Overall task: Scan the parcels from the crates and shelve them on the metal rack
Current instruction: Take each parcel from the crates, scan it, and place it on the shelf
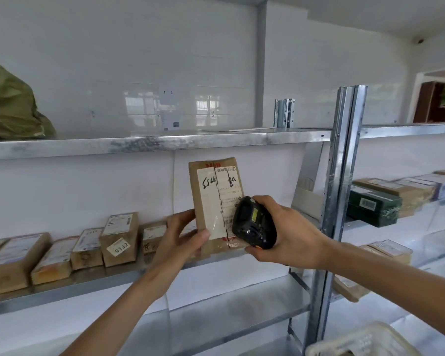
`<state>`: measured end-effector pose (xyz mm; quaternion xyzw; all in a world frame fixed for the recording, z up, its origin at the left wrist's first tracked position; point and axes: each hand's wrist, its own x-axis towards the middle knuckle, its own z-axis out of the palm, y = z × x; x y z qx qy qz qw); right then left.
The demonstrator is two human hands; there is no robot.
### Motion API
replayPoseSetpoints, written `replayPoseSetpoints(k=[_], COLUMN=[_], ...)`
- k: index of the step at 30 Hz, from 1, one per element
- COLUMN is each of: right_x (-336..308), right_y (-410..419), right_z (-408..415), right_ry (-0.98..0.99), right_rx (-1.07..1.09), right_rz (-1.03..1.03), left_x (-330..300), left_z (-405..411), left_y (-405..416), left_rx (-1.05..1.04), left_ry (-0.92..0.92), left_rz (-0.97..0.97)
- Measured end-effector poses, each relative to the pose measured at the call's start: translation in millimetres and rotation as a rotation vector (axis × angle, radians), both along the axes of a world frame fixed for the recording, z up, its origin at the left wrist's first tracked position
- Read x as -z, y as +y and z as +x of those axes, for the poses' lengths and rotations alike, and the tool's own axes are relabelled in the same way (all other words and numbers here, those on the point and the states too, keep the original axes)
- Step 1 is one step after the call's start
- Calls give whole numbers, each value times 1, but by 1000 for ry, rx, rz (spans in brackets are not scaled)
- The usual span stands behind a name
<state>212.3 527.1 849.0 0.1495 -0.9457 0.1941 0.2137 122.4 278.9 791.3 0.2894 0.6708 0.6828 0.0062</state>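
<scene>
My left hand (181,237) grips the lower left edge of a brown cardboard parcel (212,191), held upright in front of the middle shelf (88,281) of the metal rack. The parcel bears a white label with handwritten marks. My right hand (285,237) holds a black handheld scanner (253,223) right against the parcel's lower right part. A row of several brown parcels (118,237) stands on the middle shelf to the left.
A green sack (8,106) lies on the top shelf (139,145) at the left. A steel upright (342,176) divides the rack; more parcels, among them a dark green box (373,206), sit on the right bay. A white crate (357,343) shows at the bottom right.
</scene>
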Motion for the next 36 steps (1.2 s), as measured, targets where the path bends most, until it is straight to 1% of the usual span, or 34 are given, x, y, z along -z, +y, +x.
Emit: replayPoseSetpoints(k=[5, 9, 13, 18, 22, 32, 36], right_x=[15, 25, 36, 52, 62, 88, 90], right_y=[46, 65, 73, 77, 78, 90, 96], right_z=[-18, -49, -95, -153, -185, -250, -272], right_ry=[-62, -86, -125, -205, -256, -385, -423], right_rx=[13, 14, -2, 3, 1, -14, -28], right_rz=[-48, -98, -149, -143, -123, -121, -159], left_x=[10, 18, 29, 45, 56, 71, 68], left_z=[-18, -46, -81, -127, -156, -198, -206], left_y=[36, 52, 60, 62, 59, 67, 74], left_rx=[49, 39, -32, -104, -144, -242, -282], left_ry=[-52, -39, -48, -18, 10, 34, 27], left_rz=[-109, -202, -223, -282, -408, -622, -637])
